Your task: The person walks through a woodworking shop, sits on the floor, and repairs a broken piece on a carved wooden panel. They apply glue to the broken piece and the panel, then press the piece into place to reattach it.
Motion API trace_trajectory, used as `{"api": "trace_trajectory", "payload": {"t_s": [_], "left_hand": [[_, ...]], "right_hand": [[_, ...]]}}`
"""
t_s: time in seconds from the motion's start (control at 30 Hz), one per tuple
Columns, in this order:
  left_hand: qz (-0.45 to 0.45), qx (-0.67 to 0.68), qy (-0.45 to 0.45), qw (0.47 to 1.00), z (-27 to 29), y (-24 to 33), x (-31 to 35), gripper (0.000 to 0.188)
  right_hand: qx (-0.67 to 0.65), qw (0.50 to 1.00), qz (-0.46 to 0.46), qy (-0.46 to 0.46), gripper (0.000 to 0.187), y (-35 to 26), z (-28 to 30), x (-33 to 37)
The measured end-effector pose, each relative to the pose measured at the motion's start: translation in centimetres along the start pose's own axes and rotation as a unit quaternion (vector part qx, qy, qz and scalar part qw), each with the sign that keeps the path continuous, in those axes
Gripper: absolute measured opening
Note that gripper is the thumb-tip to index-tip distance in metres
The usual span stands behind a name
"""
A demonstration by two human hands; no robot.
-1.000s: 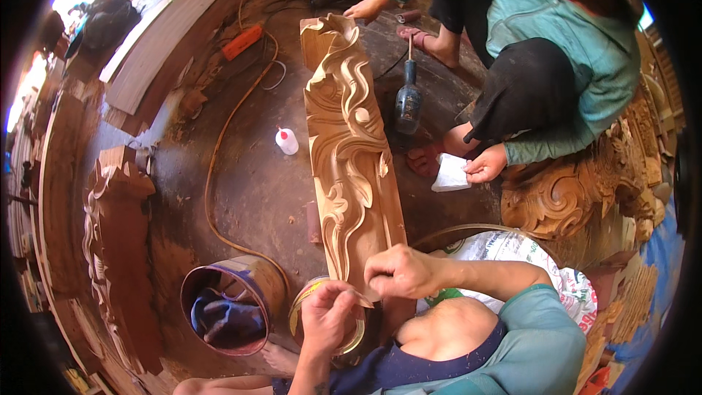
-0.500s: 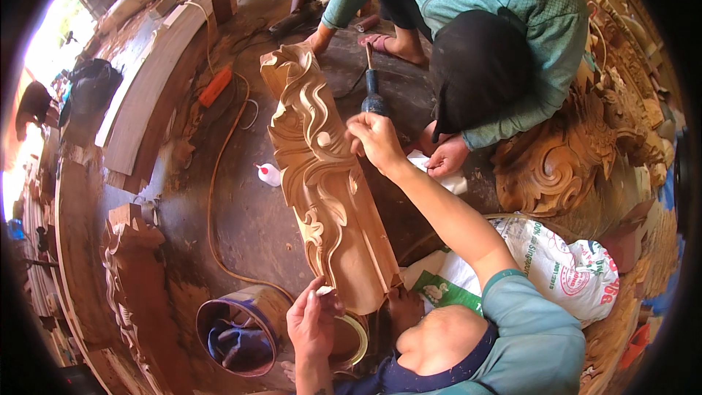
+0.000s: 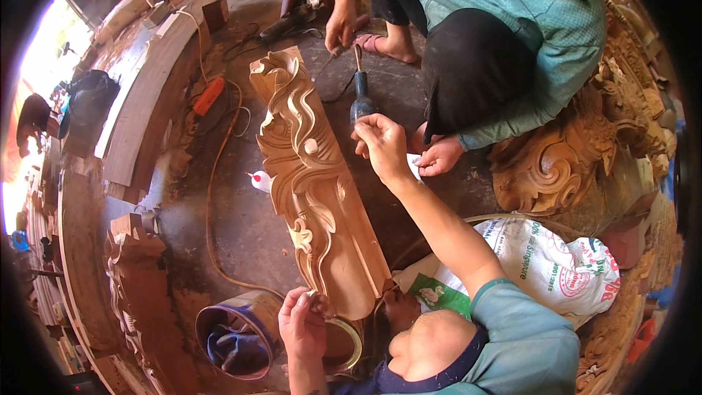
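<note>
A long carved wooden panel (image 3: 311, 190) with wavy relief lies lengthwise before me. My left hand (image 3: 303, 329) is at its near end, fingertips pinched on a small whitish piece (image 3: 314, 295) whose kind I cannot make out. Right of the panel, my right hand (image 3: 383, 148) is raised with fingers closed together; whether anything is between them is hidden. Just beyond those fingers appears a dark blue power tool (image 3: 362, 102). A co-worker in a green top crouches opposite, one hand (image 3: 341, 28) past the panel's far end, the other (image 3: 439, 156) by a white sheet.
A white bottle with a red cap (image 3: 259, 181) stands left of the panel. An orange cord (image 3: 212, 212) crosses the floor towards a bucket (image 3: 238, 333) holding dark cloth. To the right lie a white sack (image 3: 541, 263) and a carved scroll piece (image 3: 548, 168). Timber lines the left.
The co-worker's far hand has come off the panel's end. My left hand has shifted slightly left and my right hand stays raised, fingers closed. The view has shifted a little.
</note>
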State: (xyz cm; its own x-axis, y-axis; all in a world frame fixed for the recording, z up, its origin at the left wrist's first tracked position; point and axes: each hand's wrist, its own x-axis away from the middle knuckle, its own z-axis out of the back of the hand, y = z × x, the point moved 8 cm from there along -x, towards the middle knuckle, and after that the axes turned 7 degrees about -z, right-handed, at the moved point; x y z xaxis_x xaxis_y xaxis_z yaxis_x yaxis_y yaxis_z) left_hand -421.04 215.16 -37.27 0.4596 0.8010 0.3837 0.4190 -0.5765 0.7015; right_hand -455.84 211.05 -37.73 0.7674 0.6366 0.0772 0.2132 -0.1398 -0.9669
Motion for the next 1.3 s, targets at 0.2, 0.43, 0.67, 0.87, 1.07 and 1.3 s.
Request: {"api": "trace_trajectory", "payload": {"t_s": [0.2, 0.43, 0.67, 0.87, 1.07, 1.3], "left_hand": [[0.003, 0.013, -0.013, 1.000, -0.8, -0.3, 0.1, 0.030], [0.016, 0.061, -0.009, 0.998, 0.3, -0.5, 0.4, 0.036], [0.006, 0.018, 0.012, 1.000, -0.4, -0.2, 0.2, 0.048], [-0.028, 0.102, 0.040, 0.994, 0.0, 1.8, -1.5, 0.051], [-0.056, 0.114, 0.022, 0.992, -0.5, 2.5, -1.6, 0.041], [-0.061, 0.096, 0.022, 0.993, 0.8, 2.5, -1.2, 0.026]], "right_hand": [[0.423, 0.795, 0.426, 0.082, 0.037, -6.2, -0.9, 4.9], [0.601, 0.607, 0.519, 0.029, 0.032, -7.1, -4.0, 3.3], [0.467, 0.693, 0.543, -0.084, 0.022, -12.1, -6.5, 8.1], [0.163, 0.926, 0.024, -0.338, 0.028, -7.5, -10.3, 13.8], [-0.028, 0.921, -0.166, -0.351, 0.029, -1.9, -11.5, 19.2], [0.089, 0.927, -0.082, -0.355, 0.039, -1.6, -12.4, 22.4]]}}
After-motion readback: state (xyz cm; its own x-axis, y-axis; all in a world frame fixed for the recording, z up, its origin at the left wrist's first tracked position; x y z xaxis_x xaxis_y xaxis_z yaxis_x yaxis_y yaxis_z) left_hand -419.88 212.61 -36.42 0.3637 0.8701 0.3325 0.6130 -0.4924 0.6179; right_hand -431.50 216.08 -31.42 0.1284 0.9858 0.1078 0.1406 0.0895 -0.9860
